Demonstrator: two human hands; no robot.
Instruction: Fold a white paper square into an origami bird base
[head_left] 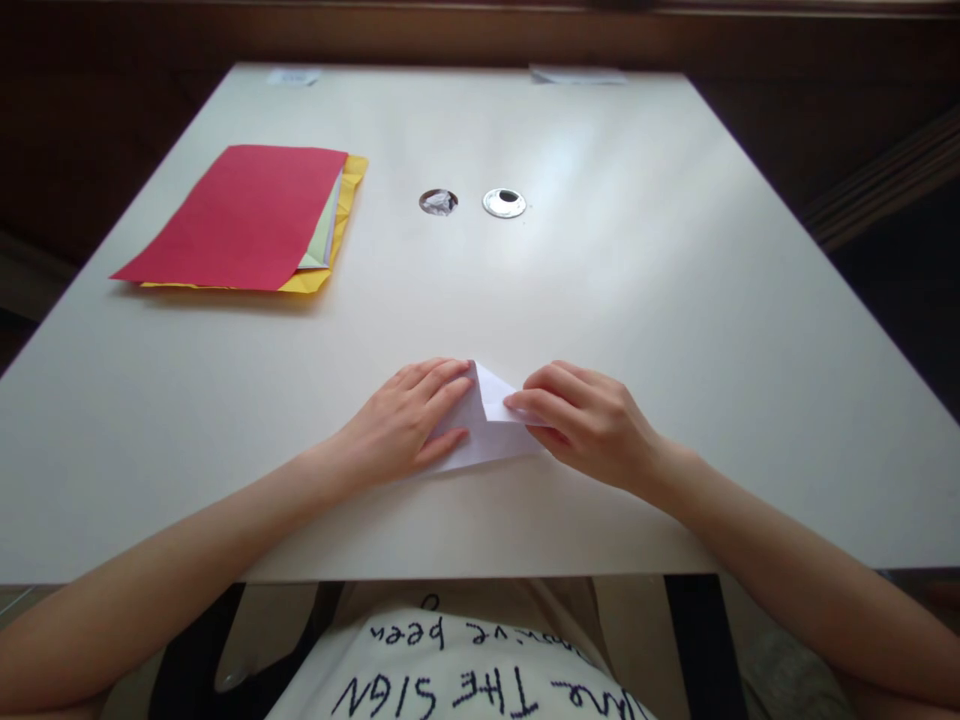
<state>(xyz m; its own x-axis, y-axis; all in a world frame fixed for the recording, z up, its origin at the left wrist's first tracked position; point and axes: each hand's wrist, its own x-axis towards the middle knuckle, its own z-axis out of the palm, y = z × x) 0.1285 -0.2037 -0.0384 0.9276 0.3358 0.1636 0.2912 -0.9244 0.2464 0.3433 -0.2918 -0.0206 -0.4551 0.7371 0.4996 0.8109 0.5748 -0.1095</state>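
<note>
A partly folded sheet of white paper lies on the white table near its front edge. One flap of it is folded over toward the right, with a straight crease at its left side. My left hand rests flat on the paper's left part, fingers stretched out and pressing it down. With thumb and fingers, my right hand pinches the folded flap at the right end of the paper. Both palms hide part of the sheet.
Red paper tops a stack at the left, with yellow paper and pale sheets beneath. Two round holes, one filled with crumpled material and one with a metal rim, sit mid-table. White slips lie at the far edge.
</note>
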